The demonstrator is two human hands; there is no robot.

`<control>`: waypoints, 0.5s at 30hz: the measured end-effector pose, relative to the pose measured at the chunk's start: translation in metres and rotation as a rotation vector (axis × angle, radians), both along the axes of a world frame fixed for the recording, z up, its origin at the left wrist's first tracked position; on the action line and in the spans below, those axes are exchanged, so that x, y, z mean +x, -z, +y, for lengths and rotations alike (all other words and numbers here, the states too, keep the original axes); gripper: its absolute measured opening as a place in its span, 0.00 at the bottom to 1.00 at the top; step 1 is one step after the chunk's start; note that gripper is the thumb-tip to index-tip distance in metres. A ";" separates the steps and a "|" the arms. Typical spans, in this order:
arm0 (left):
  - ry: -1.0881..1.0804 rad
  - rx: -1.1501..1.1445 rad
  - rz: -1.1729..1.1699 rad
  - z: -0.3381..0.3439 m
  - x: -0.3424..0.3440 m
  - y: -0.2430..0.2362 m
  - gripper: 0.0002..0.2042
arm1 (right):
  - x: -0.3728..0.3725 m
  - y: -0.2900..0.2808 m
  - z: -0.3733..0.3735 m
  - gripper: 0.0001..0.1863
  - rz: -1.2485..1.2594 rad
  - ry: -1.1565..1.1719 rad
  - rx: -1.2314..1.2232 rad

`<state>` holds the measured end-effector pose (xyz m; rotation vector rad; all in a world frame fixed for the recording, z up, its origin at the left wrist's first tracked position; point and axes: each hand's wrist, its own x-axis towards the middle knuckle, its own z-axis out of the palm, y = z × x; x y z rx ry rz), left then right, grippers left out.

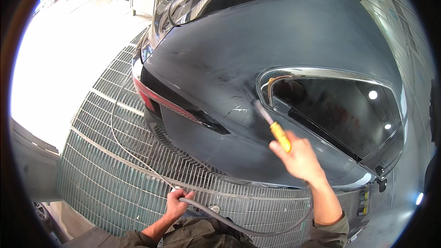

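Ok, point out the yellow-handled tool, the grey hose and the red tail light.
yellow-handled tool (279,136), head view, on its yellow grip.
grey hose (239,226), head view, on its curve between the hands.
red tail light (158,99), head view, mid-strip.

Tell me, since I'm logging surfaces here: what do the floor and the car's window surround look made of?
The floor looks like steel grating, dull grey: thin parallel bars with open slots. The window surround looks chrome-finished, metal or plated plastic: bright, mirror-like against the dark glossy car body.
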<state>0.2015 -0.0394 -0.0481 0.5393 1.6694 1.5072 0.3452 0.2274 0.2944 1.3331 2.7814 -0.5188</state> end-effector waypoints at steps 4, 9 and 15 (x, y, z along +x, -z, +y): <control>0.044 -0.018 0.022 0.000 -0.006 0.002 0.21 | 0.006 0.022 -0.011 0.28 -0.046 -0.034 -0.091; 0.004 -0.021 -0.009 -0.002 -0.018 -0.012 0.22 | 0.008 0.030 -0.032 0.29 0.116 0.082 -0.032; 0.090 -0.118 0.118 -0.007 -0.037 -0.020 0.21 | 0.034 0.094 -0.065 0.31 0.187 0.177 -0.215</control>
